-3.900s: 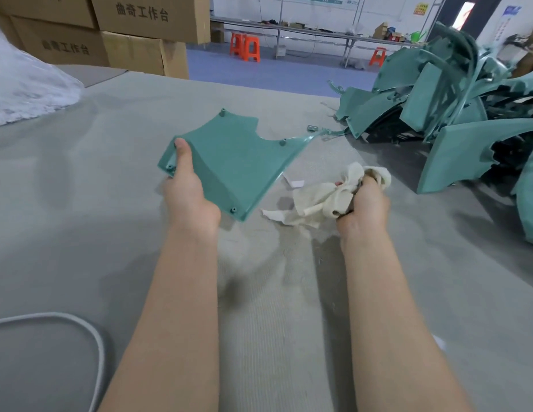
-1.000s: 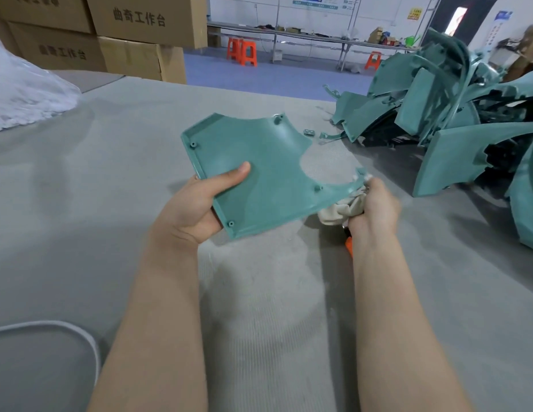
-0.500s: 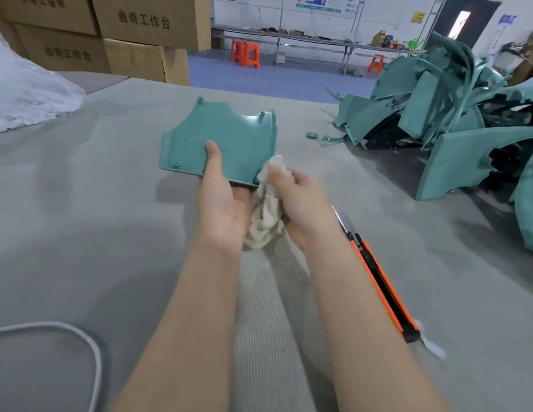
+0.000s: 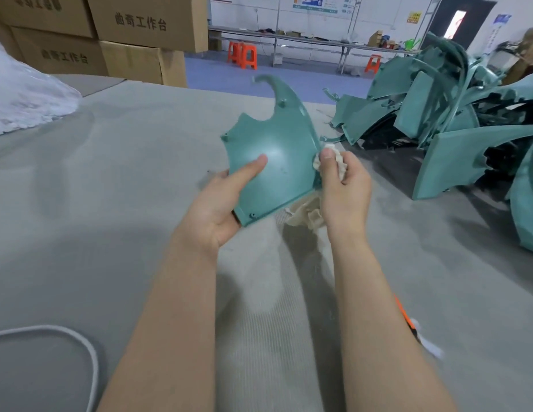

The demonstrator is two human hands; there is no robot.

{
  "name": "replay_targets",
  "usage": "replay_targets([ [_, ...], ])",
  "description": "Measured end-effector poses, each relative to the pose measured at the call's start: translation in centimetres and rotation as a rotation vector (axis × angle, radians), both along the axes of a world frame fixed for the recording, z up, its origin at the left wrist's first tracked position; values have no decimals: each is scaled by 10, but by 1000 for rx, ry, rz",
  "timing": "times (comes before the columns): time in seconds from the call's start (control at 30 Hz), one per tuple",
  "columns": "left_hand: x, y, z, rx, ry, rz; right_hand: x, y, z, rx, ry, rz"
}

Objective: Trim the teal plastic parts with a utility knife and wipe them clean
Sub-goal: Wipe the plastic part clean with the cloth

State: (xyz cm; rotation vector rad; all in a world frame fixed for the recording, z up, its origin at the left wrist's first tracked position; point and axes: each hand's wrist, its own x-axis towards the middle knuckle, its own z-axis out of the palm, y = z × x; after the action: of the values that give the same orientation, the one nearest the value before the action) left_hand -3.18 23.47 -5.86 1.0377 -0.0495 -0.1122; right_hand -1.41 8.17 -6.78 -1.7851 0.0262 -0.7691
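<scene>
- Hands meet at the centre of the frame, above the grey bench [image 4: 110, 185].
- The left hand [image 4: 217, 200] grips the teal plastic part [image 4: 277, 162] at its lower left corner: the thumb lies flat across the face, the other fingers are hidden behind the part, closed on it.
- The part is held off the bench, tilted up, its curved tip pointing to the upper centre of the frame.
- The right hand [image 4: 344, 188] is curled tight around a cream cloth [image 4: 333, 162], with the thumb pressing the cloth against the part's right edge; a loose end of cloth hangs below the hand.
- An orange utility knife [image 4: 406, 318] lies on the bench at lower right, mostly hidden by the right forearm.
- A pile of teal parts [image 4: 455, 114] sits at the upper right of the frame, well apart from the hands.
</scene>
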Motion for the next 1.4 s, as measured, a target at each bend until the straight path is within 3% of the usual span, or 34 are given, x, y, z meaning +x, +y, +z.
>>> replay_targets([
  [0.1,5,-5,-4,49,-63,173,-2,1,3,343,30,-37],
  [0.2,10,-15,-2,11,-104,442,-1,2,6,653,236,9],
  [0.33,11,-28,-3,32,-121,554,-6,46,8,504,456,278],
  [0.43,13,-28,-5,-15,-110,574,-11,67,3,233,422,409],
  [0.57,14,-30,-5,-68,-94,549,-10,61,-5,162,349,336],
  [0.83,11,-31,2,294,-234,478,-6,64,-11,303,267,132],
  [1.2,-1,-44,16,896,-501,442,-3,48,-11,586,190,55],
  [1.4,-15,-56,14,1178,-536,222,1,14,-7,957,234,12],
])
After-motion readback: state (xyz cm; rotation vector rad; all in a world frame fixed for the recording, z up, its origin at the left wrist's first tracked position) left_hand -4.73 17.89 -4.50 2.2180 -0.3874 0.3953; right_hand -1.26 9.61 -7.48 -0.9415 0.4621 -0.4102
